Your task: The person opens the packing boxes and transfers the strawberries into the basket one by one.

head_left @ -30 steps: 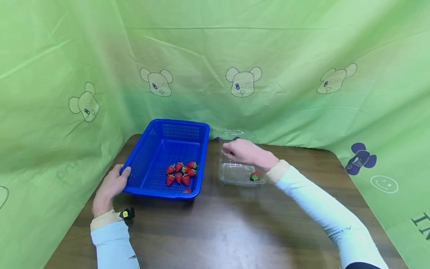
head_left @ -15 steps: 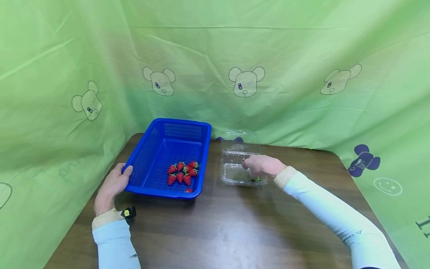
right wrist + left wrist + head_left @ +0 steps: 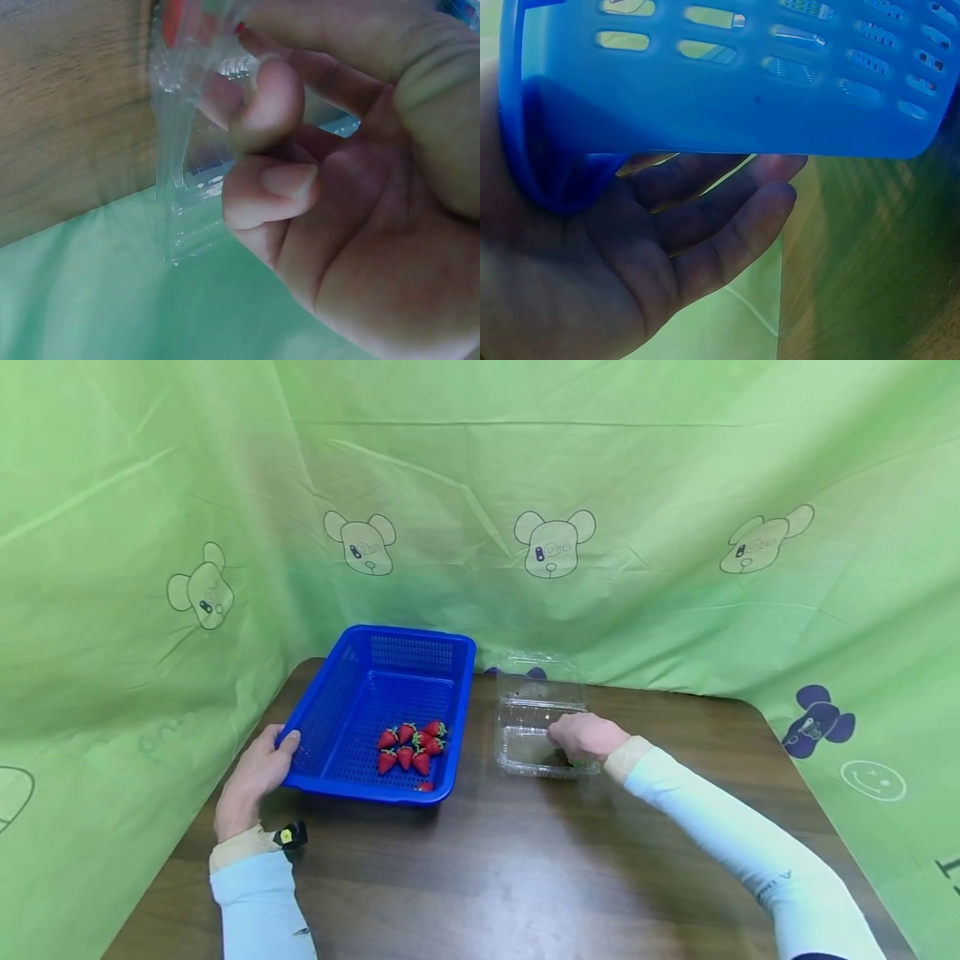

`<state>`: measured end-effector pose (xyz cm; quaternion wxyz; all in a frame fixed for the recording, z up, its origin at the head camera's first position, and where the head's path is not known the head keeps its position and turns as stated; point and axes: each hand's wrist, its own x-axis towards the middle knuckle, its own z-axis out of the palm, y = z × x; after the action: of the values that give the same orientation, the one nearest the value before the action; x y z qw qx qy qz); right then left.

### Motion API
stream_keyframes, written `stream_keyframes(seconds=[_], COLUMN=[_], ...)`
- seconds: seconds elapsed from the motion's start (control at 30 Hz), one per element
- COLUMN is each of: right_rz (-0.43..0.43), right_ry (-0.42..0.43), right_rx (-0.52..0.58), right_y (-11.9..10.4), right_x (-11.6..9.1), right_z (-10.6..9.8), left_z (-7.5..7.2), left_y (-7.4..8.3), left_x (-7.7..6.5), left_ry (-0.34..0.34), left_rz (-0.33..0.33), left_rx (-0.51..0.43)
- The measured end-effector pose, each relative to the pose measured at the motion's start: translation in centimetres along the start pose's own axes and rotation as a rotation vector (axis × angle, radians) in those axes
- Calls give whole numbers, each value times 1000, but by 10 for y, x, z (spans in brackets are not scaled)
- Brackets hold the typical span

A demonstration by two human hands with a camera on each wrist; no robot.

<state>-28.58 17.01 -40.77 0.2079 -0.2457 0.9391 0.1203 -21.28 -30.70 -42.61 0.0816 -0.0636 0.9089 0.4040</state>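
At the left in the head view, my left hand [image 3: 257, 770] grips the near-left corner of a blue perforated basket [image 3: 459, 718], thumb over the rim. In the left wrist view its fingers [image 3: 735, 232] reach under the basket wall. Several strawberries [image 3: 405, 757] lie toward the basket's near right. My right hand [image 3: 587, 737] is down inside a clear plastic clamshell box [image 3: 522, 747], fingers curled. A red speck at the fingertips in the right wrist view shows a strawberry [image 3: 240, 28] pinched there, mostly hidden. Another strawberry [image 3: 172, 22] shows through the box's corner.
The clamshell's lid [image 3: 540, 675] stands raised at the back, against a green cloth [image 3: 637, 610] with printed bear heads. Brown wooden table [image 3: 487, 877] extends in front of both containers. A black wrist strap piece [image 3: 291, 835] sits by the left wrist.
My right hand has come down from over the back of the clamshell into its near right part, covering the strawberry there. The left hand keeps its grip on the basket.
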Motion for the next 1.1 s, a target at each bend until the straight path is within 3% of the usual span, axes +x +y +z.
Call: stream_keyframes(seconds=[0.2, 0.43, 0.83, 1.1], right_rz=[-10, -22, -88, -183], right_ry=[46, 101, 164, 267], right_rx=[-100, -111, -39, 17], right_y=[-3, -5, 2, 6], right_x=[6, 6, 11, 6], right_z=[6, 7, 13, -5], left_z=[0, 2, 0, -1], left_y=[1, 0, 2, 3], left_x=[-1, -2, -3, -4], left_ry=[3, -1, -5, 1], left_rz=[1, -22, -17, -7], left_rx=[3, -13, -12, -8])
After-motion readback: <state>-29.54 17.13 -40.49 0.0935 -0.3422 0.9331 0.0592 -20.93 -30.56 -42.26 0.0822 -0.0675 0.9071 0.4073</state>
